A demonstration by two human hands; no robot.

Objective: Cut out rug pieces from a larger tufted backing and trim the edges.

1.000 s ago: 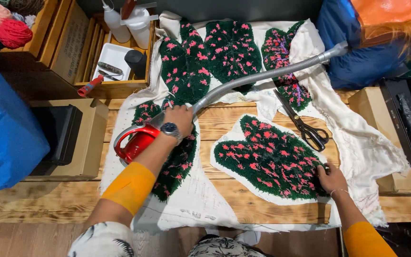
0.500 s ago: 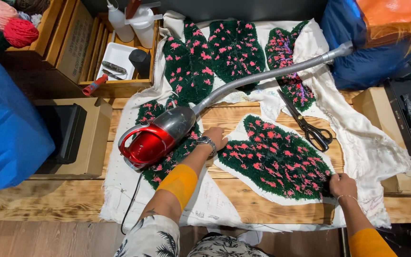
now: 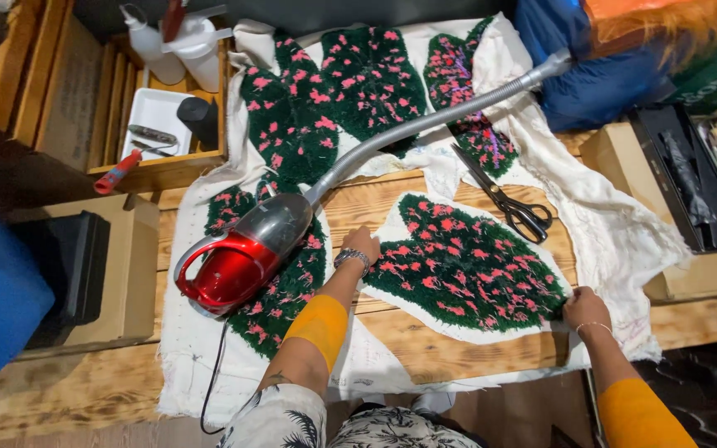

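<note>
The cut-out tufted piece (image 3: 466, 270), dark green with pink flecks, lies flat on the wooden counter (image 3: 458, 353) at centre-right of the frame. The left hand (image 3: 361, 246) rests on its left edge, fingers loosely curled and clamped on nothing; the right hand (image 3: 585, 309) presses its lower right corner, though whether that grip pinches the edge I cannot tell. Just left of the left hand, the red hand vacuum (image 3: 242, 259) sits tilted on another tufted piece (image 3: 280, 290), and its grey hose (image 3: 425, 124) arcs toward the upper right. A tug on the piece could snag the hose, or slide the backing toward the scissors (image 3: 508, 199) lying just above it.
</note>
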